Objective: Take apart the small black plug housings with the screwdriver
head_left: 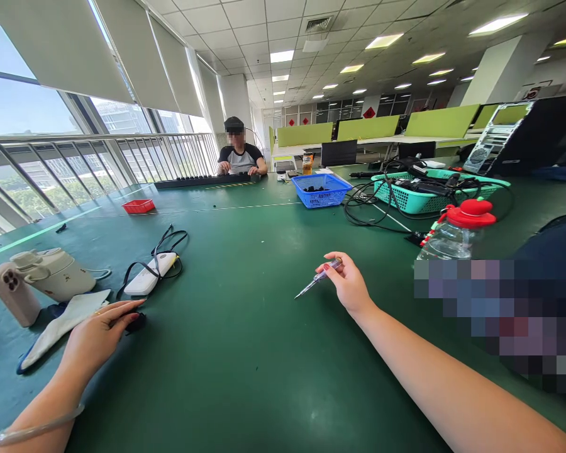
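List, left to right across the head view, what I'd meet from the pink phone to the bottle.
Pink phone → left hand → seated person → right hand holding a thin pointed tool → clear bottle with red lid.

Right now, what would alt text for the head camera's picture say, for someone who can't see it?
The right hand holds a slim screwdriver-like tool above a green tabletop while the left hand touches a small black object. Beyond them are a blue basket, a teal basket of black cables and a seated person in a dark cap.
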`<state>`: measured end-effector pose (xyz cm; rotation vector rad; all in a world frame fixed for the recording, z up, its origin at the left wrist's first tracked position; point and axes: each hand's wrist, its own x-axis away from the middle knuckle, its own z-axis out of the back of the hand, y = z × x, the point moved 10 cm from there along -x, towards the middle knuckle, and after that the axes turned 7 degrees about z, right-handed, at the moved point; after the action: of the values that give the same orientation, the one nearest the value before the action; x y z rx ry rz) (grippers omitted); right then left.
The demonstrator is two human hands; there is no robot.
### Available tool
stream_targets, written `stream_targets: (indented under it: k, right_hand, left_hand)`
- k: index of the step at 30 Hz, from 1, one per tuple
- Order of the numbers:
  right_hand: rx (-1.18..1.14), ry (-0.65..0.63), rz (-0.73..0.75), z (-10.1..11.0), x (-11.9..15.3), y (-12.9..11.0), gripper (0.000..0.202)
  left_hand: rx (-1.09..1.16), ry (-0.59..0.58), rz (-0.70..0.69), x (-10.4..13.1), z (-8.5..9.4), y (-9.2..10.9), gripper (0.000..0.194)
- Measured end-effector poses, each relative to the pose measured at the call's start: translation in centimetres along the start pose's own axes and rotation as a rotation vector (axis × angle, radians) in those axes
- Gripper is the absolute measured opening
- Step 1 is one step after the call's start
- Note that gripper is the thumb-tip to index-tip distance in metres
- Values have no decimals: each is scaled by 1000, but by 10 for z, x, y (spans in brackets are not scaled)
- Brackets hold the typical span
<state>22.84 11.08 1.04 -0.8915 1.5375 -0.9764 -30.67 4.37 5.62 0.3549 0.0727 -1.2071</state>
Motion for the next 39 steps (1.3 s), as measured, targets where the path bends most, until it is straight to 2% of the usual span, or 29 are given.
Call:
stream_targets:
  k: [4, 13, 19, 24, 30, 39]
  right_hand:
    - [-6, 3, 3, 0, 0, 0, 43]
    - [-16, 14, -19, 0, 0, 5, 45]
    - [-11, -3, -14, -2, 0, 2, 44]
    - [-11, -12, -12, -3, 0, 2, 44]
    - [-5, -10, -13, -3, 0, 2, 44]
    - [-16, -9, -16, -4, 0, 2, 45]
  left_hand:
    - [42, 9, -12, 0, 1, 0, 42]
    - [150, -30, -44, -6, -15, -26, 40]
    - [115, -45, -3, -3, -12, -22, 42]
    - [143, -67, -76, -5, -19, -17, 46]
    - [197, -55, -131, -14, -31, -31, 60]
    - [251, -79, -125, -12, -32, -34, 57]
